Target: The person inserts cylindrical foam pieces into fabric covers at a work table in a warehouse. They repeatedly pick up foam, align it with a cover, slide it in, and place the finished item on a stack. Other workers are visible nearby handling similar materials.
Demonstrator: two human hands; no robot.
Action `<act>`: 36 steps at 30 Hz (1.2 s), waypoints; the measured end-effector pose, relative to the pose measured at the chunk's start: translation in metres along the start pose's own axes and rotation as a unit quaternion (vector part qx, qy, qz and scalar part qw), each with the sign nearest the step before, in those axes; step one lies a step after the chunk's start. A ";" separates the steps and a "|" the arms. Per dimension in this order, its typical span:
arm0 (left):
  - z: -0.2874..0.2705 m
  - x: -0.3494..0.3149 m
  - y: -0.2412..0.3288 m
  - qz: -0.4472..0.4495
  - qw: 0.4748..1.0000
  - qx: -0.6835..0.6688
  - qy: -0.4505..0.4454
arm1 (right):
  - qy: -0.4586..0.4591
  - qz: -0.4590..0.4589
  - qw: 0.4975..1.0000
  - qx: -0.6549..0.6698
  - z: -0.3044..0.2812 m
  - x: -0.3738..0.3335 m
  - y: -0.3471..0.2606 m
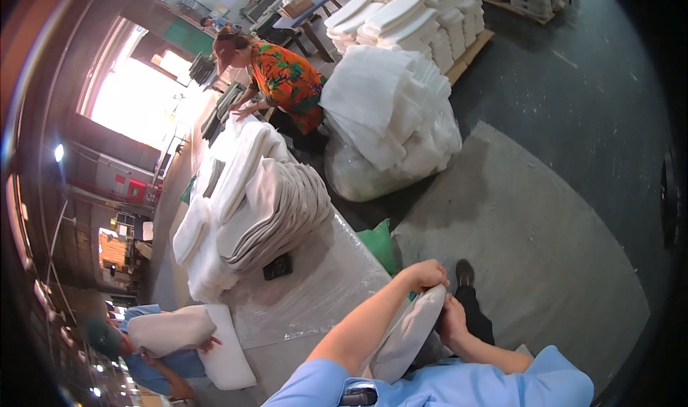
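A long pale fabric piece, perhaps a cover over padding, is held close in front of my body. My left hand is closed at its far end, fingers bent over the edge. Lower down and to the right, my right hand grips the same end from the side. A bit of green shows beneath my left hand; what it belongs to is hidden. To the left stands a plastic-covered table bearing a tall stack of folded grey-beige fabric covers and white padding sheets. A small black object lies beside the stack.
Across the table, a person in an orange patterned shirt handles white sheets. Another person at lower left holds pale pads. A big plastic bag of white sheets stands on the floor. Behind it are stacked white pads. Green fabric hangs at the table's edge.
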State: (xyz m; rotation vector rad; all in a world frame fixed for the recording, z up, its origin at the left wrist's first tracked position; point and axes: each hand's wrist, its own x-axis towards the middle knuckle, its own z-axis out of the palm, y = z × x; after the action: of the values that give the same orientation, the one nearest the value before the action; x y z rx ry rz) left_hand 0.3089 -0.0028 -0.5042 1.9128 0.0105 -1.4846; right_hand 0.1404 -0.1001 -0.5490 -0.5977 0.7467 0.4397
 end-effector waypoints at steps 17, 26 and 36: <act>0.013 0.014 -0.053 0.060 0.979 -0.085 0.175 | 0.010 0.111 0.994 0.012 -0.023 0.080 0.014; 0.030 0.034 -0.029 0.040 0.984 -0.013 0.170 | -0.058 0.089 0.994 -0.038 -0.048 0.058 -0.025; 0.034 0.054 -0.058 0.075 0.988 -0.069 0.119 | 0.080 0.093 0.989 -0.078 -0.038 0.067 -0.014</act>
State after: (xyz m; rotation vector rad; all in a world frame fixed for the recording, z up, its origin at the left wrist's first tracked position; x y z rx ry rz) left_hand 0.2748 0.0018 -0.5832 1.9219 0.0755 -1.1229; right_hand 0.1737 -0.1245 -0.6152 -0.7179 0.9319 0.6321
